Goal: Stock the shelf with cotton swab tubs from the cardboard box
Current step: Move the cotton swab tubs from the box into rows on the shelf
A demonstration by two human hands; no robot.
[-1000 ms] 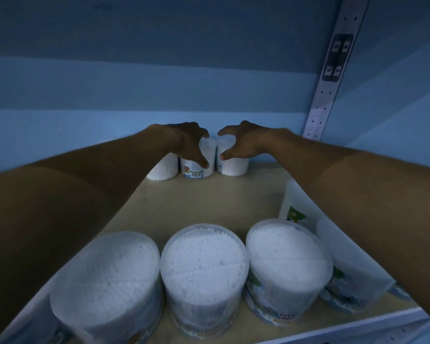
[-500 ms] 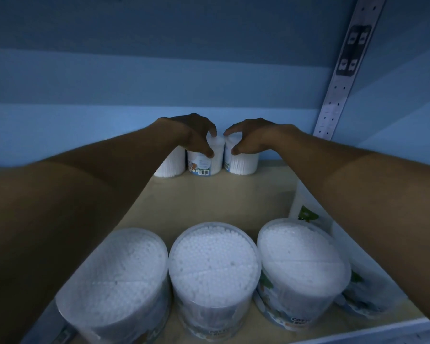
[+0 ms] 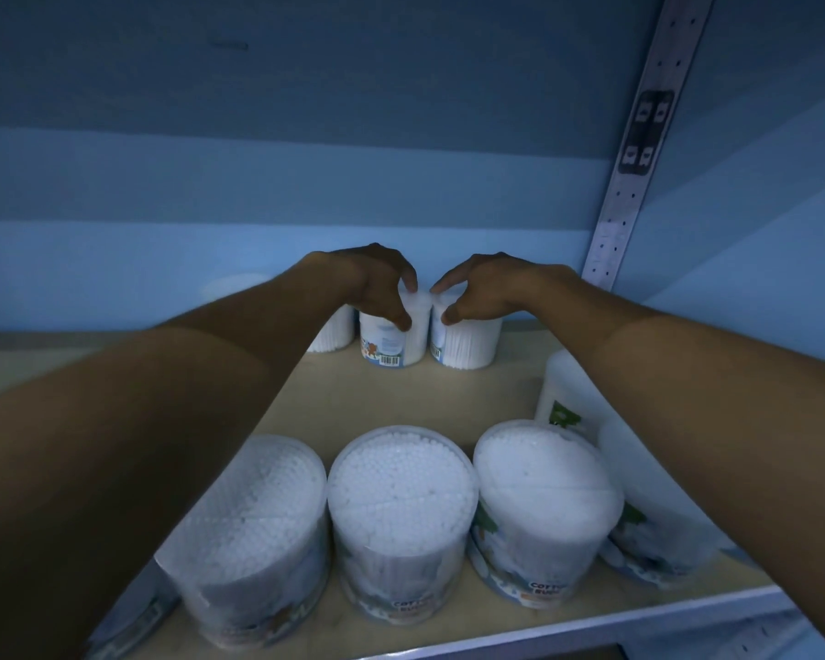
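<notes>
Fingers of my left hand [image 3: 377,288] and right hand [image 3: 484,290] curl around two back tubs [image 3: 391,343], full of cotton swabs.

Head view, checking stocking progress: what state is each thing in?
Left hand: grips the barcode-labelled clear tub.
Right hand: grips the neighbouring clear tub.
Both tubs: upright, side by side at the back.
Front row of clear swab tubs: upright, lids closed.
</notes>
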